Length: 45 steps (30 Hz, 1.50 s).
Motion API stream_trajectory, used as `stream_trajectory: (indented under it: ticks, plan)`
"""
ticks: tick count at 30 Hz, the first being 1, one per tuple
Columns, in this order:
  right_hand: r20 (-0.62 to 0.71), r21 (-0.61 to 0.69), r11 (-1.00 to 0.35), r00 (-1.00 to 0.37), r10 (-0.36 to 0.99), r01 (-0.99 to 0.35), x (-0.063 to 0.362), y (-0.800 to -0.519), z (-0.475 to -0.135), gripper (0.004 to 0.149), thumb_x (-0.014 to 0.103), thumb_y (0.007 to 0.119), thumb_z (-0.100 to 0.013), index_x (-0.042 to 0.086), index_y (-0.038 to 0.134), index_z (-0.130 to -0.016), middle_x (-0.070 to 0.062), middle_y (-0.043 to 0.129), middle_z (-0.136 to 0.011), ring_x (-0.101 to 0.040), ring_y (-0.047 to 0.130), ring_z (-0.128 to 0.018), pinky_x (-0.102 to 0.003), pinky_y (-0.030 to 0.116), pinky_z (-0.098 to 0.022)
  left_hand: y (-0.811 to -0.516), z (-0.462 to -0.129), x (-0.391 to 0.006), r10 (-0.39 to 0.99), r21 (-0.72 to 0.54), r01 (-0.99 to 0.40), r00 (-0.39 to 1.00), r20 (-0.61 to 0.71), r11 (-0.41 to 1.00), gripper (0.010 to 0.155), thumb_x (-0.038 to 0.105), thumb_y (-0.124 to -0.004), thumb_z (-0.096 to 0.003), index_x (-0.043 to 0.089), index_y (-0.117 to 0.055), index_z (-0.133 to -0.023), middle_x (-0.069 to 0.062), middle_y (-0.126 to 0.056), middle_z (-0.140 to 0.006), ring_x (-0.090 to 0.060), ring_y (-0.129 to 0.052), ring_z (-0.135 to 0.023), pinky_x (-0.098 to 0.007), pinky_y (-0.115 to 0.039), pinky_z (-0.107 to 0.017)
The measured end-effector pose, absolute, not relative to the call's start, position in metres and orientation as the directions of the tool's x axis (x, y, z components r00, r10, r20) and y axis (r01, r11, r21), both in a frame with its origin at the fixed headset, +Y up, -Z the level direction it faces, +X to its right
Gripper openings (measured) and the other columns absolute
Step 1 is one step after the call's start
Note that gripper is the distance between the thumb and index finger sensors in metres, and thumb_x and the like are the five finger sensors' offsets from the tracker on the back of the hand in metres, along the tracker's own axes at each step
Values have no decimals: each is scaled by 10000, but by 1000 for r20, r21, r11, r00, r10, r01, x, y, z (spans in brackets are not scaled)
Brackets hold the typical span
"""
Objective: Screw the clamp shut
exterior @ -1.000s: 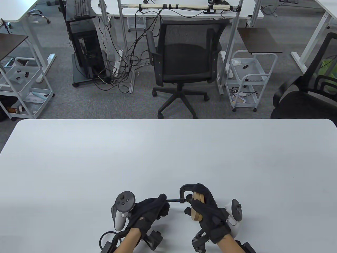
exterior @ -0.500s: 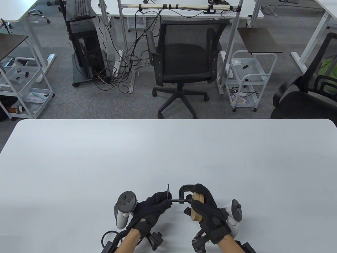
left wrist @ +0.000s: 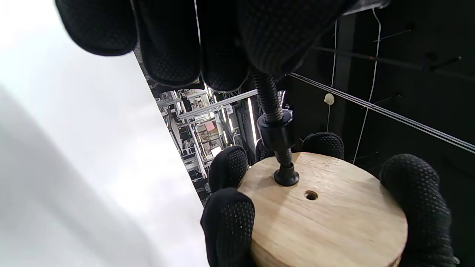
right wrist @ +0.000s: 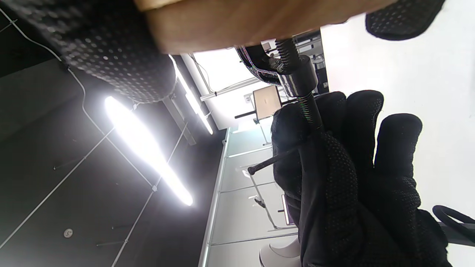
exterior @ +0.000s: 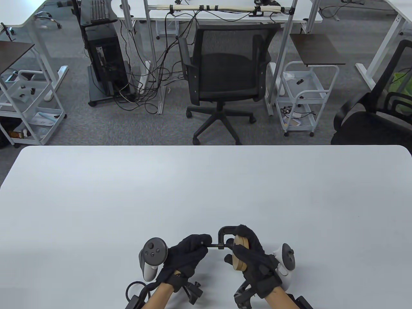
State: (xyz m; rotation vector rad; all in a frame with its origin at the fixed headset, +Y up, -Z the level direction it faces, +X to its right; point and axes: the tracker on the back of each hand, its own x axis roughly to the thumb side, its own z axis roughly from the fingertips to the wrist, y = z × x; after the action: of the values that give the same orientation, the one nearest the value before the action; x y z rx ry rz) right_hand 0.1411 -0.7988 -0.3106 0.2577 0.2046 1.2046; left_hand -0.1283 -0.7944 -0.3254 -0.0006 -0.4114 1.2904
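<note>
A black C-clamp (exterior: 222,232) sits around a round wooden disc (exterior: 240,256), held just above the white table (exterior: 128,199) near its front edge. My right hand (exterior: 254,257) grips the disc and the clamp's frame. My left hand (exterior: 190,251) grips the handle end of the threaded screw (exterior: 216,247). In the left wrist view the screw (left wrist: 268,98) runs down through the frame's nut, and its pad (left wrist: 286,178) touches the disc's face (left wrist: 326,215) beside a small hole. In the right wrist view the thin handle bar (right wrist: 276,159) sticks out of my left hand (right wrist: 345,167).
A black mesh office chair (exterior: 225,77) stands behind the table's far edge. White wire carts (exterior: 302,96) and other desks stand further back. Cables and wrist camera mounts (exterior: 190,289) lie at the front edge by my wrists.
My left hand has turned the screw handle: the bar stood up above the fingers half a second ago and is now hidden in the hand in the table view. My right hand has stayed still.
</note>
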Motion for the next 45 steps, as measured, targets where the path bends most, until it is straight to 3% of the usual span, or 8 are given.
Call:
stream_trajectory:
  ticks: [5,12,14,16,18,22,31,45]
  plan:
    - [-20,301,337,347,938,-892,141,-799,-311,760,518,939,-447,241,558,-1043,28,434,-1128,-550,501,-910,-695,659,-504,-795,-325,-127,941,-251,-929,202,270,271,498,320,-842,-494,269,-754,-982,-54,-834,-967,-384,-798,-894,-601,-712,-604]
    - [-23,291,347,356,934,-891,141,-799,-311,757,519,937,-451,241,555,-1044,31,429,-1128,-549,496,-912,-694,657,-507,-801,-327,-136,971,-257,-942,177,163,215,728,465,-829,-510,180,-531,-1110,-198,-575,-1106,-528,-545,-978,-619,-632,-630]
    - [-18,291,346,356,934,-892,141,-798,-310,759,520,936,-451,241,553,-1044,31,429,-1128,-547,499,-912,-694,658,-507,-803,-327,-140,970,-209,-951,206,127,229,666,548,-792,-519,145,-642,-1028,-190,-666,-1041,-506,-636,-927,-580,-678,-601]
    - [-15,292,344,355,935,-892,141,-798,-310,759,522,936,-450,242,555,-1043,32,429,-1128,-548,498,-913,-694,658,-507,-804,-328,-144,970,-166,-957,226,94,239,568,616,-751,-524,133,-893,-787,-146,-898,-844,-457,-820,-798,-546,-760,-522]
    - [-14,294,343,354,935,-892,141,-798,-310,758,520,936,-451,241,554,-1044,32,428,-1128,-548,498,-912,-693,659,-508,-807,-329,-144,972,-239,-942,219,91,235,671,687,-667,-534,109,-996,-625,-144,-1004,-694,-436,-923,-684,-534,-811,-451]
    - [-14,292,343,355,935,-893,140,-798,-310,759,520,936,-450,243,553,-1044,32,427,-1128,-546,499,-912,-693,659,-508,-807,-328,-141,960,-242,-929,265,89,279,737,705,-641,-534,85,-1034,-600,-179,-1009,-686,-453,-920,-683,-546,-806,-449]
    - [-19,300,343,354,935,-890,138,-799,-309,758,520,936,-451,240,554,-1043,33,429,-1127,-547,497,-913,-693,658,-508,-807,-329,-132,979,-334,-921,169,114,198,623,517,-726,-555,182,-649,-1075,-117,-834,-941,-412,-834,-824,-576,-737,-567]
    - [-16,301,302,312,950,-905,138,-798,-309,758,513,940,-449,240,555,-1042,33,432,-1125,-546,488,-912,-693,643,-510,-787,-324,-131,924,-209,-940,191,332,270,454,286,-822,-497,333,-779,-946,-68,-821,-974,-358,-829,-876,-587,-729,-601]
